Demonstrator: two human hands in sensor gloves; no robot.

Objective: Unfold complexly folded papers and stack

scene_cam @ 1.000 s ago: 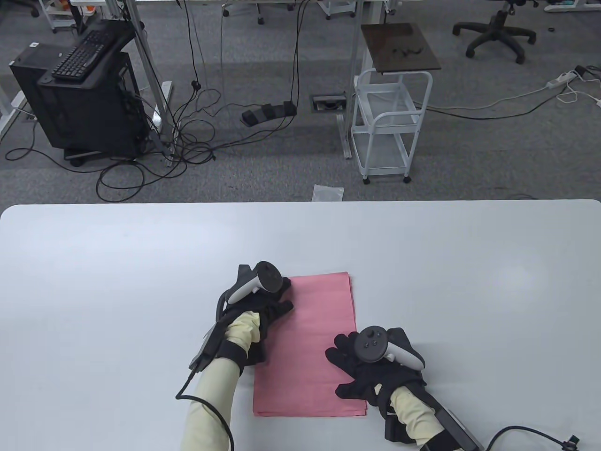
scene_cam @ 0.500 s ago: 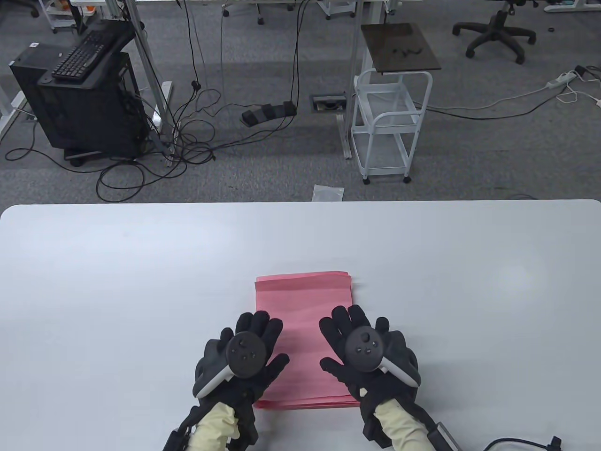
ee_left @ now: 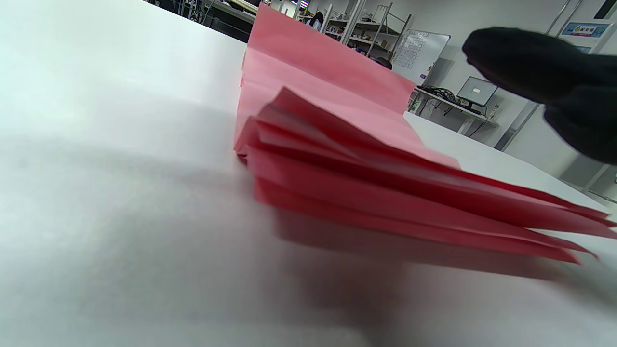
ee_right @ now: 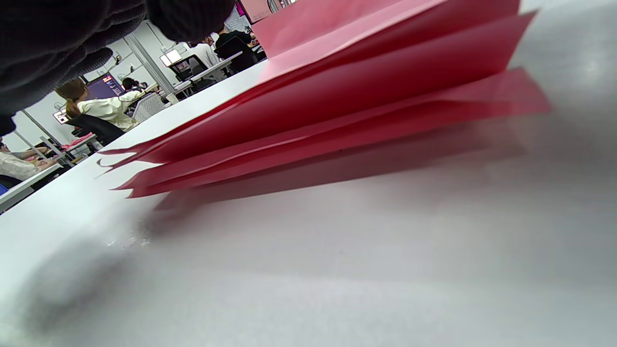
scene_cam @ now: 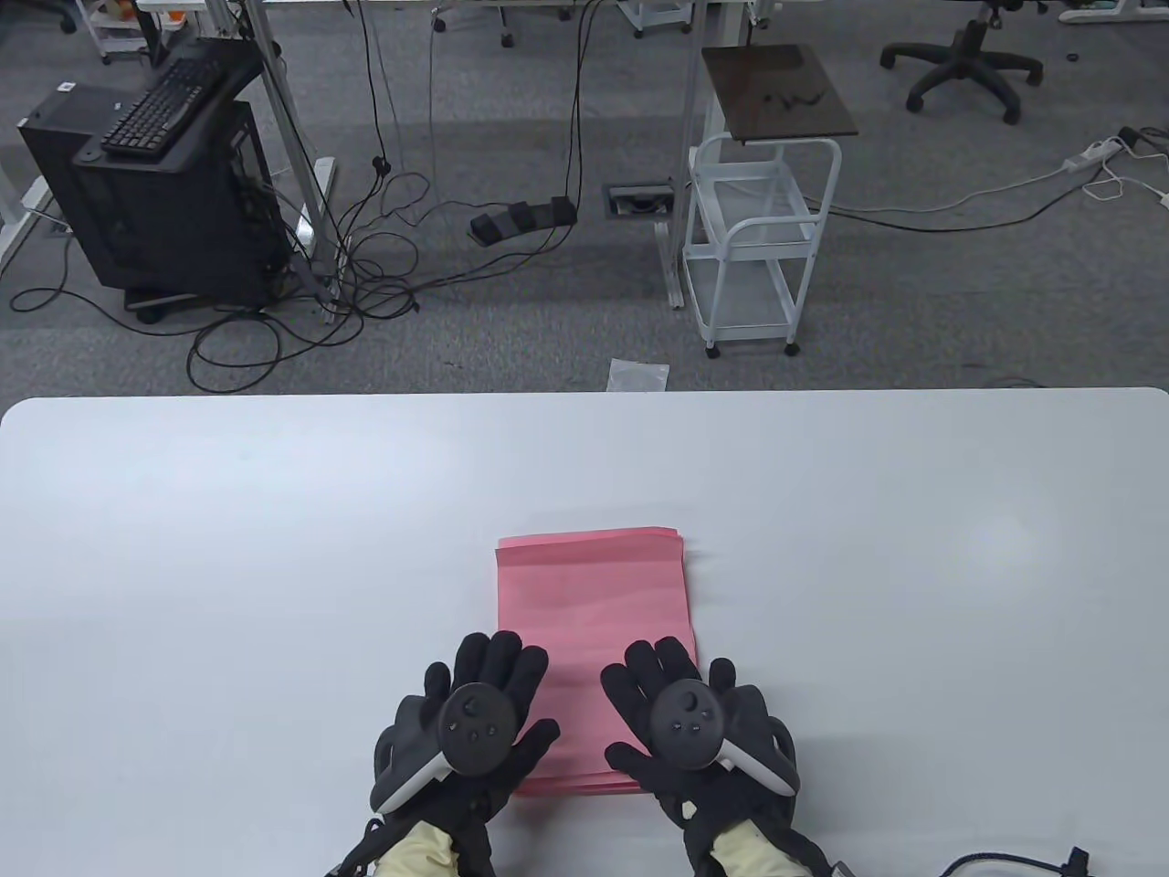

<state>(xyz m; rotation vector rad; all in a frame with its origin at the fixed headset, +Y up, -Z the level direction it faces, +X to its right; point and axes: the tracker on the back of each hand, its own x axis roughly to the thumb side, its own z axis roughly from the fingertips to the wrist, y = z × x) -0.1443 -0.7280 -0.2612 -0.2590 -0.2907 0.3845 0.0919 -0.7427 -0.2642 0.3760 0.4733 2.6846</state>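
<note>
Table view shows your left hand point(scene_cam: 475, 722) and right hand point(scene_cam: 689, 726) spread flat, fingers straight, pressing the near end of the stacked pink paper sheets point(scene_cam: 594, 603) on the white table point(scene_cam: 228, 548); no writing readable

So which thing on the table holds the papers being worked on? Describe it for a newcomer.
On the white table, near its front edge, lies a pink paper stack. Left hand and right hand lie flat on its near end. Its near edges fan apart.
</note>
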